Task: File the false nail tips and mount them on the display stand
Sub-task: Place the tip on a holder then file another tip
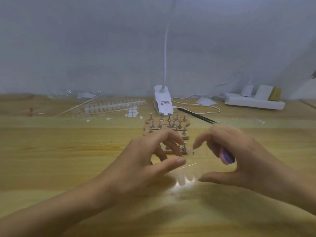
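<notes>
Clear false nail tips point(185, 177), blurred strip, between both hands. Right hand point(239, 156) grips purple block file point(226, 157); left hand point(147, 158) curls over wooden metal-pegged display stand point(164, 127), hold unclear.

Head-worn camera faces forward and down — seemingly close over the wooden table point(51, 151).

Clear nail tips point(185, 177) lie near pegged wooden stand point(166, 125) and purple file point(226, 157).
</notes>
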